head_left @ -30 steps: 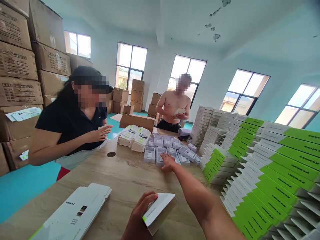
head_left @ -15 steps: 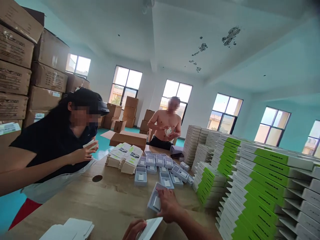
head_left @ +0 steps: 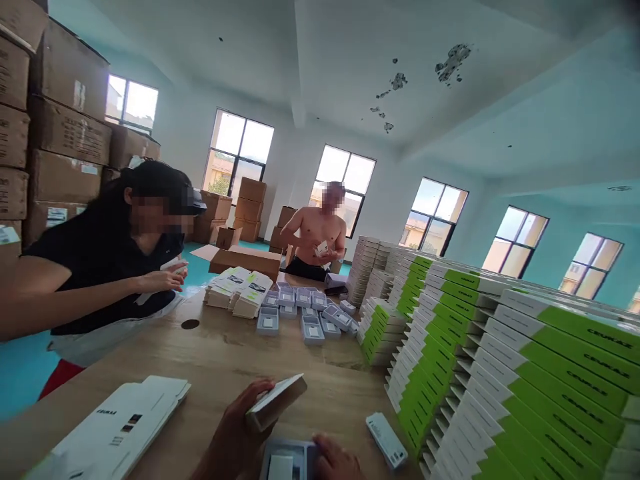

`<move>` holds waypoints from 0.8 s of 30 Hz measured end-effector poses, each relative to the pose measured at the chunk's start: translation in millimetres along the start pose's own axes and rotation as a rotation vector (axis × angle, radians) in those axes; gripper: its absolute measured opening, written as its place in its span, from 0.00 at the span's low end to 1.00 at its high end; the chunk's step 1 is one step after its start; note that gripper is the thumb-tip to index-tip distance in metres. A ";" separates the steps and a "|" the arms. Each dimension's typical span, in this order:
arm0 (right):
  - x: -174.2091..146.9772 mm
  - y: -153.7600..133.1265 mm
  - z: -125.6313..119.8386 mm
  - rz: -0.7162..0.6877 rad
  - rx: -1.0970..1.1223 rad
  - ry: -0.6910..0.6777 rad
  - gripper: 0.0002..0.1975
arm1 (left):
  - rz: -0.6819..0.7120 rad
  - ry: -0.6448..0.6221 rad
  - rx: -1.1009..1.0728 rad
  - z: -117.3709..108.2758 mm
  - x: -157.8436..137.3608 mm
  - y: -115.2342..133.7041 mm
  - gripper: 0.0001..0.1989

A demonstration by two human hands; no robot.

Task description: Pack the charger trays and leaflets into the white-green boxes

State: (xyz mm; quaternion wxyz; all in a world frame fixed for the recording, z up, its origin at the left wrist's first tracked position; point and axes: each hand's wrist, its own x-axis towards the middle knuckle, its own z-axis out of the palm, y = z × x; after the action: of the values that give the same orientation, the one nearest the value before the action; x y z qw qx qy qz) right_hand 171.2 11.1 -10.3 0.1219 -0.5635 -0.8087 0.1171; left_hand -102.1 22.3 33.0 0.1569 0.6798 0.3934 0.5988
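I see the left hand closed around a white carton, its fingers bent over the far edge so the gap is only as wide as the carton, which I have tilted. Just below those fingers, at the bottom edge of my view, sits a grey tray with a white piece inside. My right hand grips the tray's right edge with bent fingers; the thumb is hidden, so I can't tell how narrow that grip is.

To the right of the right-hand fingers a small white box lies on the wooden table, its print too small for me to read. Farther right, stacked boxes carry what I read as CEUKAZ in dark letters on green. Left of the left hand, a pile of flat cartons bears the same name in small type, plus two dark printed squares. Straight beyond the fingers I have more grey trays, next to a pile of printed sleeves.

A second ago my right arm was stretched out with its fingers among those far trays; half a second later it was bringing one back. Now that tray is close under the left hand's carton, and the left hand has kept its hold throughout.
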 end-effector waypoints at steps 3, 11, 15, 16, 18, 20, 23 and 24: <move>-36.7 -21.6 -6.5 -0.055 0.085 -0.017 0.20 | -0.045 -0.109 -0.007 -6.7 2.1 14.3 0.18; -118.9 -60.9 -125.3 0.056 0.337 -0.086 0.30 | -0.004 -0.238 -0.035 -5.1 -1.3 1.3 0.18; -120.0 -60.9 -161.8 0.109 0.278 0.081 0.31 | 0.094 -0.290 -0.011 -2.0 -1.9 6.8 0.17; -117.2 -62.0 -164.3 0.134 0.253 0.117 0.31 | 0.115 -0.296 0.001 -1.5 -2.5 8.4 0.17; -111.4 -67.0 -164.1 0.197 0.212 0.163 0.31 | 0.150 -0.296 0.036 -0.8 -4.3 9.5 0.17; -107.7 -74.9 -160.3 0.257 0.190 0.190 0.31 | 0.183 -0.288 0.078 -1.0 -6.2 7.7 0.17; -106.7 -86.4 -152.0 0.293 0.187 0.230 0.29 | 0.239 -0.276 0.144 -3.4 -7.4 4.7 0.20; -106.5 -88.9 -147.6 0.288 0.184 0.258 0.28 | 0.261 -0.272 0.165 -4.5 -7.3 5.4 0.21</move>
State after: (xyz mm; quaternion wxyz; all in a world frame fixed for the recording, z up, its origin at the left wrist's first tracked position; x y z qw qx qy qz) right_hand 177.0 -111.3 151.0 0.2573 -0.6700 -0.6834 0.1336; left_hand -104.2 12.5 32.7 0.0736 0.8101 0.3250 0.4824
